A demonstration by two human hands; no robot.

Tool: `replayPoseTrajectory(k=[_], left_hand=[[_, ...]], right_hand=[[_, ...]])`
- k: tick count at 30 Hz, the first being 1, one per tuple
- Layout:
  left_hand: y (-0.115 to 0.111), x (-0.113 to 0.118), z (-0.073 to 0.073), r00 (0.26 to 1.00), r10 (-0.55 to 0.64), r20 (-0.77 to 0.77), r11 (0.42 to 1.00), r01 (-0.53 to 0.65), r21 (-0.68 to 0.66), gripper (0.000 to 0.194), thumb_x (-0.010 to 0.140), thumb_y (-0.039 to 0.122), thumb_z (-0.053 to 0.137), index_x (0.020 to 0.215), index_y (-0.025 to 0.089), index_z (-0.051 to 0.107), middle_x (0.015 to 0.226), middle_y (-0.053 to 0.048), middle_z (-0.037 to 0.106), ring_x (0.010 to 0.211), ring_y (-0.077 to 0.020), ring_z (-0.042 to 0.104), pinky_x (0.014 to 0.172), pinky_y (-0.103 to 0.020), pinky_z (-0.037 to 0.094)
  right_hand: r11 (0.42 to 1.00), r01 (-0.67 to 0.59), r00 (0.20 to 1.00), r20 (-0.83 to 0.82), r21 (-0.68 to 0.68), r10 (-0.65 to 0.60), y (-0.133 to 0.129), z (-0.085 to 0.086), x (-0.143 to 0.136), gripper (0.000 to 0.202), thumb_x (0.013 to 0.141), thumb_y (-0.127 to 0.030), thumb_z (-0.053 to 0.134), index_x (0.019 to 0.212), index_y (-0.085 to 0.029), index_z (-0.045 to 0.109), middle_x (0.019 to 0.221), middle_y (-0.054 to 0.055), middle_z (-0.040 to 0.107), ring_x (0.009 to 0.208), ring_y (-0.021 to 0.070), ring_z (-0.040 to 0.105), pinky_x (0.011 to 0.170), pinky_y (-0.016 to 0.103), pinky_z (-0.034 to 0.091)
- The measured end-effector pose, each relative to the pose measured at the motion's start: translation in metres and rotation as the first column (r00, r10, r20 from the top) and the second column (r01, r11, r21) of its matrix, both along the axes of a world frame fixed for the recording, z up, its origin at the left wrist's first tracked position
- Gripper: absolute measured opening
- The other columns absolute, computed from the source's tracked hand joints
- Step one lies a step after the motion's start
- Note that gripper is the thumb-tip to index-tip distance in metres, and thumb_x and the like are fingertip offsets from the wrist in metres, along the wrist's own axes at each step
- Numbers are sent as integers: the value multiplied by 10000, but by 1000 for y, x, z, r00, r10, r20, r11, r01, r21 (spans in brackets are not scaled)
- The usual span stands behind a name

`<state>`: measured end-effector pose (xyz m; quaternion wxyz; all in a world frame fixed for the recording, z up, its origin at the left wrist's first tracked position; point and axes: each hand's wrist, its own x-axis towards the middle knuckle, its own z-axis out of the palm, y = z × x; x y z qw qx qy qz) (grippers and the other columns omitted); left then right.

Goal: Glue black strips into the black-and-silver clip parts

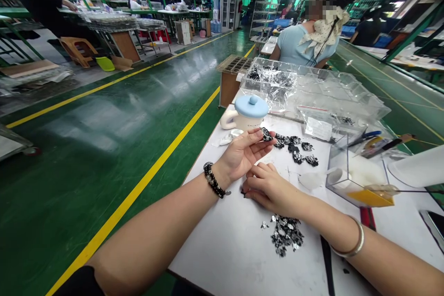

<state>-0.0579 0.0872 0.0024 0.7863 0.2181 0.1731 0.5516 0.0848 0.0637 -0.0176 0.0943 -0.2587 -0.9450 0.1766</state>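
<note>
My left hand (239, 155), with a beaded bracelet at the wrist, is raised over the white tabletop and pinches a small stack of black-and-silver pieces (266, 134) between thumb and fingers. Just below it, my right hand (270, 187) is closed near the table surface. A small dark piece (243, 193) shows at its fingertips; its exact shape is hidden. Nearer to me lies a loose pile of black-and-silver pieces (287, 235). Beyond my hands, several small clusters of similar pieces (297, 156) rest on the table.
A white mug with a blue lid (251, 107) stands behind my left hand. To the right are a clear acrylic box (357, 171), tools and a phone (435, 224). Clear plastic trays (333, 90) hold bagged parts farther back. A person in light blue (294, 41) sits beyond them.
</note>
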Motion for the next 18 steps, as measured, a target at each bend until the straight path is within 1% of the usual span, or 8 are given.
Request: replayPoseTrajectory(k=[4, 6, 8, 10, 12, 15, 16, 18], left_hand=[[0, 0, -1, 1000, 3, 2, 1000, -3, 2, 12, 808, 144, 627, 811, 133, 629, 881, -58, 729, 824, -133, 688, 819, -242, 502], [0, 0, -1, 1000, 5, -9, 1000, -5, 11, 17, 803, 143, 633, 789, 136, 630, 889, -54, 731, 835, -131, 687, 829, -240, 500], [0, -1, 0, 1000, 1, -29, 1000, -1, 26, 8, 793, 137, 645, 796, 139, 638, 895, -44, 733, 840, -128, 686, 833, -238, 498], [-3, 0, 2, 998, -19, -61, 999, 21, 42, 71, 779, 126, 664, 849, 138, 654, 912, -45, 734, 842, -139, 689, 822, -247, 503], [-7, 4, 3, 993, -63, -105, 996, 68, 51, 153, 767, 123, 683, 920, 124, 667, 939, -65, 733, 835, -161, 695, 800, -264, 511], [-21, 16, 6, 972, -168, -167, 983, 178, 45, 218, 751, 135, 711, 961, 87, 682, 957, -103, 730, 804, -176, 699, 764, -273, 516], [-27, 21, 6, 960, -212, -183, 974, 223, 39, 231, 739, 135, 723, 960, 77, 688, 957, -111, 729, 791, -174, 698, 753, -270, 515], [-40, 31, 7, 925, -307, -223, 948, 318, 14, 252, 722, 140, 741, 958, 64, 698, 966, -124, 726, 792, -173, 697, 762, -271, 507]], right_hand=[[1000, -8, 1000, -14, 16, 8, -1, -2, -3, 72, 895, -171, 485, 872, -186, 552, 900, 44, 550, 859, 185, 454, 733, 343, 338], [999, 15, 999, -35, 32, -14, -6, 4, 1, 101, 909, -162, 438, 858, -173, 525, 870, 50, 534, 814, 182, 434, 711, 346, 337], [998, 52, 996, -71, 46, -49, -13, 17, 12, 128, 923, -149, 396, 852, -171, 500, 861, 53, 516, 785, 175, 416, 699, 345, 340], [994, 92, 989, -126, 67, -83, -23, 35, 31, 110, 928, -146, 393, 877, -178, 485, 876, 53, 501, 795, 173, 416, 706, 345, 345], [984, 142, 970, -215, 111, -116, -35, 54, 54, 70, 915, -134, 431, 919, -183, 481, 884, 50, 487, 825, 174, 431, 717, 346, 345], [935, 275, 915, -361, 223, -183, -52, 74, 85, 107, 879, -78, 474, 928, -166, 509, 863, 51, 473, 817, 169, 448, 697, 339, 339], [909, 321, 901, -382, 265, -207, -58, 77, 93, 113, 870, -64, 480, 924, -156, 518, 856, 55, 474, 810, 170, 451, 694, 342, 336], [842, 399, 886, -389, 362, -253, -67, 77, 103, 110, 860, -51, 489, 919, -137, 525, 850, 66, 484, 810, 177, 458, 700, 355, 327]])
